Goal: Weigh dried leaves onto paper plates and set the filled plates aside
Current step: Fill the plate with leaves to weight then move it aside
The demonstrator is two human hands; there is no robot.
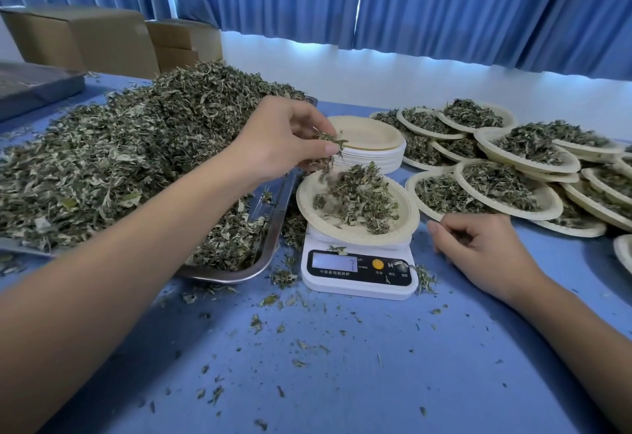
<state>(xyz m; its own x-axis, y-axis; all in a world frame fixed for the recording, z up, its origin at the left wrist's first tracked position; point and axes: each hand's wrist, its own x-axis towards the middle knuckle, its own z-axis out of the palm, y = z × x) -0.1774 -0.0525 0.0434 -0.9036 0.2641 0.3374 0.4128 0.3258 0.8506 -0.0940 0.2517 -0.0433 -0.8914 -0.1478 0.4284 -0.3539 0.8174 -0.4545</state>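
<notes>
Paper plate (407, 216) (face-up on the scale (359, 279)) holds dried leaves (359, 194); left hand (280, 136) pinches loose leaves (330, 139) above it; right hand (485, 249) rests loosely curled, empty, on the surface (342, 365).

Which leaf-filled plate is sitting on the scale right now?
The plate directly below the left hand, resting on the white scale; the other filled plates lie overlapped on the table to its right.

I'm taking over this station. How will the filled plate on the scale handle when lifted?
The paper plate looks thin, so it probably flexes if gripped by one edge. Its loose leaves heap above the shallow rim, so tilting likely spills some. It overhangs the small scale, so a nudge may tip it.
</notes>
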